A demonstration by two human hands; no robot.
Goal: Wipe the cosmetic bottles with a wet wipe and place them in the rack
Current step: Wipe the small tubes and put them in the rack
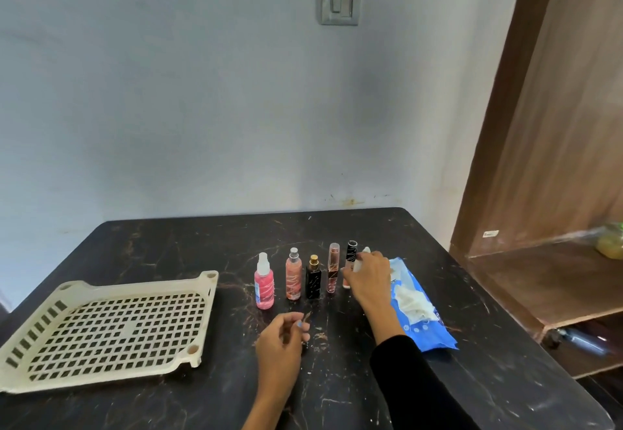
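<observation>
Left hand [283,335] at 6 o'clock, grip loosely curled, contents unclear. Right hand [365,273] grips white-capped bottle [362,257], 1 o'clock. Rack [111,325] at 9 o'clock without bottles; nothing placed yet.

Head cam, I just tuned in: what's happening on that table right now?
A person is starting on the bottles. The right hand grips the small white-capped bottle at the right end of the row, beside the blue wipe pack, which has a wipe sticking out. The left hand hovers loosely curled nearer the camera; whether it holds something small is unclear. Five more bottles stand upright, and the cream rack is empty.
</observation>
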